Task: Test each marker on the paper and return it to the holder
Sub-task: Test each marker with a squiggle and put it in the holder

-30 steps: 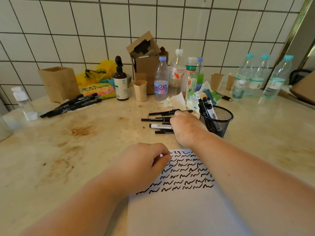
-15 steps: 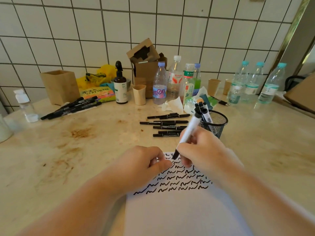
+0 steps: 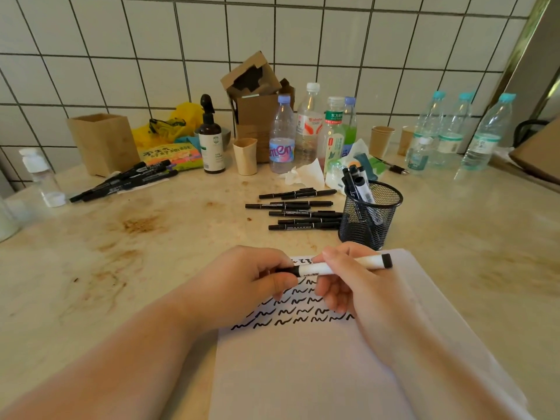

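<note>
White marker (image 3: 339, 266) lies gripped level between both hands, left hand (image 3: 242, 286) pinching its cap, right hand (image 3: 357, 286) clamping the barrel: uncapping comes next, then a scribble on the paper (image 3: 303, 374) beneath.

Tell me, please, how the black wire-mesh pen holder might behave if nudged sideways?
The black wire-mesh pen holder looks light, being open mesh, so it would probably slide easily on the smooth beige countertop. The markers standing in it lean to one side, so it might tip.

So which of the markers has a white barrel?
The white-barrelled marker held over the paper by both hands; those lying loose on the counter are all black.
</note>
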